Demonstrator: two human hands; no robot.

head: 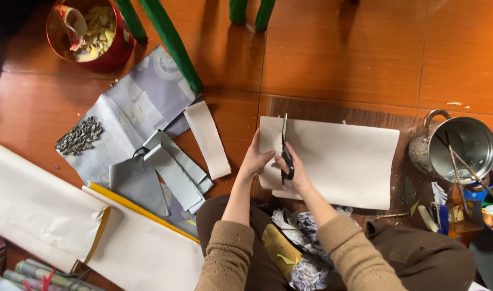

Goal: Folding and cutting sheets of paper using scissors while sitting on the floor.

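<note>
Orange-brown tiled floor carries all items; a dark wooden board lies on it beneath the work.

Large off-white rectangular sheet of paper lies flat on the board, directly ahead of the seated person; its long axis runs left to right across the view, short edges to either side; judged light, thin and limp, liable to buckle or shift if unsupported, so best pinned flat close beside the cut line rather than held at a far corner.

Left hand rests on the sheet's left end, fingers curled over the narrow strip beside the cut, gripping it.

Right hand is closed through the handles of the black-handled scissors; blades point away from the person, across the sheet's short dimension, reaching its far edge; how far the blades are parted cannot be told.

Nearby, apart from the work: cut off-white strip with zigzag edge to the left; dented metal pot to the right.
</note>
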